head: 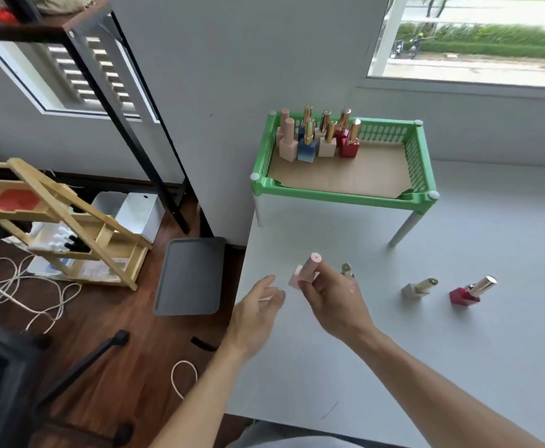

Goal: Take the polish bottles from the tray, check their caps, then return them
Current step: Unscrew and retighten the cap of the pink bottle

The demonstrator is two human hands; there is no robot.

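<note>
A green raised tray (339, 191) stands on legs at the back of the white table, with several polish bottles (316, 137) upright in its far left corner. My right hand (332, 295) holds a pale pink bottle (305, 272) by its cap, tilted, above the table's left part. My left hand (258, 310) is just left of it, fingers apart, holding nothing. A gold-capped bottle (346, 270) shows partly behind my right hand. A beige bottle (419, 286) and a red bottle (470, 291) stand on the table to the right.
The white table (458, 367) ends at its left edge near my left hand. A grey tray (190, 276) lies on the wooden floor beyond that edge. A wooden rack (57, 218), a black shelf frame (128, 124) and cables stand further left.
</note>
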